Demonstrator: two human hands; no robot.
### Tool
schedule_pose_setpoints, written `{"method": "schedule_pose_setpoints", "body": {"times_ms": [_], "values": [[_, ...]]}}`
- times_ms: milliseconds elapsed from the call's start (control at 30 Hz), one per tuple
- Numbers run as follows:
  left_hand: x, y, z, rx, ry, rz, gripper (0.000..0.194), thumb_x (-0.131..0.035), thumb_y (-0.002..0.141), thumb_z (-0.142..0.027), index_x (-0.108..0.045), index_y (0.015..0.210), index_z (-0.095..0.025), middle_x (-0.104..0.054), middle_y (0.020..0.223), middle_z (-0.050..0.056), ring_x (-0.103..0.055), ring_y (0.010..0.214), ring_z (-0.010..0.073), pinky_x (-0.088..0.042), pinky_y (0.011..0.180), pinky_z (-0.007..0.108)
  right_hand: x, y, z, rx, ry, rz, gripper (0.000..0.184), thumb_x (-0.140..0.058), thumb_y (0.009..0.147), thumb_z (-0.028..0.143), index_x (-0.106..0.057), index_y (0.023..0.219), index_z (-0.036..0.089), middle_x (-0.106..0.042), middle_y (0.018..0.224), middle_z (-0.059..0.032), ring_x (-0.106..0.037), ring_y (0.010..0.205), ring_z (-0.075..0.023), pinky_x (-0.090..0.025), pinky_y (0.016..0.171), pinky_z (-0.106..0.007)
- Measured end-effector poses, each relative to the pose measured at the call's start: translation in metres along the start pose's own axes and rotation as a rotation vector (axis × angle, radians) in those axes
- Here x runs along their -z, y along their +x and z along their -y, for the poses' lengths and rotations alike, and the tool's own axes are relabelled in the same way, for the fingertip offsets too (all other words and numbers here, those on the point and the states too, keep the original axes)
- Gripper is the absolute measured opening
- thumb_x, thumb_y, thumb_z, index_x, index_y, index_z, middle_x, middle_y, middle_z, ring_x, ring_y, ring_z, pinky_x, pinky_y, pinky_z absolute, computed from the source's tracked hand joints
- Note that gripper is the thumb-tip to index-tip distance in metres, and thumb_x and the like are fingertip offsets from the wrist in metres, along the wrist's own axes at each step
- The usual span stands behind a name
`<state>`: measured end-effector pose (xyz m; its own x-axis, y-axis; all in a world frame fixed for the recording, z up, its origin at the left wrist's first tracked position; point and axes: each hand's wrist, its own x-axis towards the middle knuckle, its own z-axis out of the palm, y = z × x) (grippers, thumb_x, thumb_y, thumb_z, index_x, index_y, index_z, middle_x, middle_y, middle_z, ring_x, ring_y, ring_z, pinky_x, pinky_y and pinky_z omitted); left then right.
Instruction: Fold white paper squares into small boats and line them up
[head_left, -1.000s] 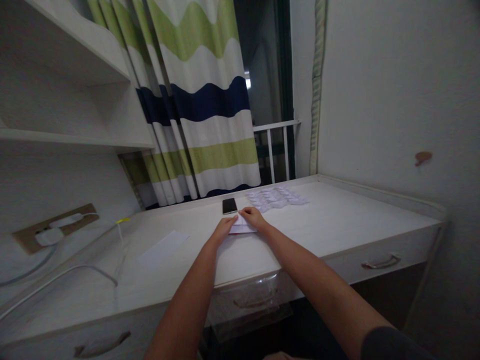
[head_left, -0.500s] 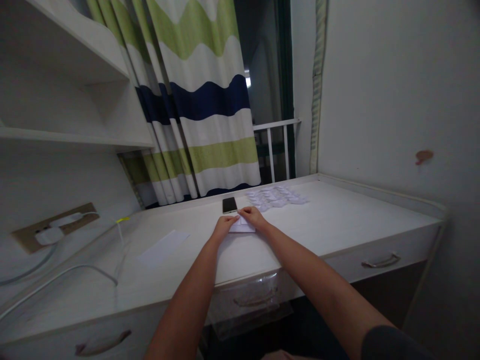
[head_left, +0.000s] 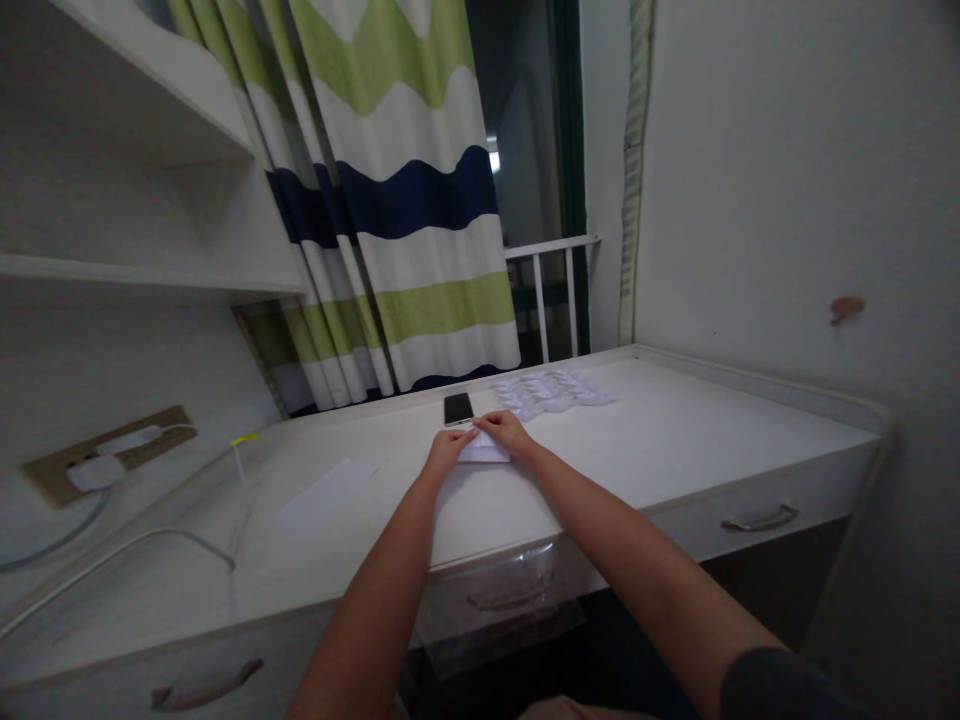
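Observation:
My left hand (head_left: pixel 448 455) and my right hand (head_left: pixel 504 432) meet on a small folded white paper (head_left: pixel 484 452) near the far part of the white desk (head_left: pixel 600 430). Their fingers rest on its upper edge and sides, and the hands hide part of it. Just beyond my left hand lies a black smartphone (head_left: pixel 458 408), not touched. Several small folded white paper pieces (head_left: pixel 551 392) are laid out in rows beyond my right hand. A flat white paper sheet (head_left: pixel 326 497) lies to the left of my left hand.
A white power cable (head_left: pixel 112 560) runs along the desk's left side from a wall socket plate (head_left: pixel 97 470). White shelves (head_left: pixel 135 270) overhang the left. A striped curtain (head_left: pixel 405 220) and a railing (head_left: pixel 551 290) stand behind the desk. The right side of the desk meets a wall, and drawers sit below its front edge.
The whole view has shifted very slightly. My hands and the folded paper stay in almost the same place.

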<state>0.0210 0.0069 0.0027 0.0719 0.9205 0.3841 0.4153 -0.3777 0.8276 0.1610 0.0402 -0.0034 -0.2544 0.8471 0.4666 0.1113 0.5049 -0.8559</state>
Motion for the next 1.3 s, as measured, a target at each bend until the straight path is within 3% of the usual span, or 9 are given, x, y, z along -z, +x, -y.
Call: {"method": "schedule_pose_setpoints", "body": {"times_ms": [233, 467, 733, 1000, 1300], "values": [[-0.001, 0.000, 0.001, 0.038, -0.061, 0.021, 0.039, -0.056, 0.063, -0.051, -0.057, 0.048, -0.015, -0.047, 0.045, -0.001, -0.043, 0.054, 0.0137, -0.030, 0.052, 0.025, 0.001, 0.001, 0.001, 0.031, -0.066, -0.023, 0.034, -0.052, 0.065, 0.044, -0.056, 0.052, 0.013, -0.043, 0.048, 0.0019, -0.035, 0.050, -0.0081, -0.024, 0.047, -0.022], [-0.002, 0.000, 0.002, 0.023, -0.076, 0.045, 0.044, -0.052, 0.065, -0.055, -0.056, 0.051, -0.013, -0.050, 0.047, 0.000, -0.041, 0.051, 0.0118, -0.031, 0.050, 0.024, 0.001, 0.002, 0.001, 0.039, -0.077, -0.079, 0.033, -0.051, 0.065, 0.043, -0.054, 0.052, 0.013, -0.043, 0.048, 0.0016, -0.036, 0.050, -0.0081, -0.024, 0.047, -0.022], [-0.002, 0.003, 0.006, -0.020, -0.077, 0.048, 0.044, -0.051, 0.066, -0.053, -0.058, 0.053, -0.012, -0.051, 0.048, 0.000, -0.041, 0.048, 0.0106, -0.032, 0.047, 0.023, 0.000, 0.001, -0.001, -0.006, -0.015, -0.025, 0.037, -0.054, 0.061, 0.048, -0.050, 0.051, 0.013, -0.038, 0.047, 0.0035, -0.032, 0.048, -0.0069, -0.022, 0.044, -0.021], [-0.004, 0.002, 0.007, 0.123, -0.262, 0.058, 0.042, -0.057, 0.062, -0.053, -0.059, 0.057, -0.012, -0.054, 0.049, 0.002, -0.048, 0.046, 0.0115, -0.041, 0.047, 0.024, 0.002, 0.005, -0.008, 0.027, -0.030, -0.088, 0.036, -0.053, 0.063, 0.047, -0.049, 0.049, 0.014, -0.038, 0.047, 0.0036, -0.033, 0.049, -0.0073, -0.021, 0.045, -0.022], [-0.002, 0.002, 0.004, 0.144, -0.312, 0.021, 0.039, -0.062, 0.059, -0.051, -0.060, 0.058, -0.011, -0.058, 0.053, 0.003, -0.052, 0.048, 0.0123, -0.044, 0.047, 0.025, 0.002, 0.004, -0.008, 0.029, 0.001, -0.117, 0.035, -0.054, 0.064, 0.045, -0.047, 0.049, 0.014, -0.036, 0.046, 0.0038, -0.032, 0.048, -0.0073, -0.022, 0.044, -0.022]]}}
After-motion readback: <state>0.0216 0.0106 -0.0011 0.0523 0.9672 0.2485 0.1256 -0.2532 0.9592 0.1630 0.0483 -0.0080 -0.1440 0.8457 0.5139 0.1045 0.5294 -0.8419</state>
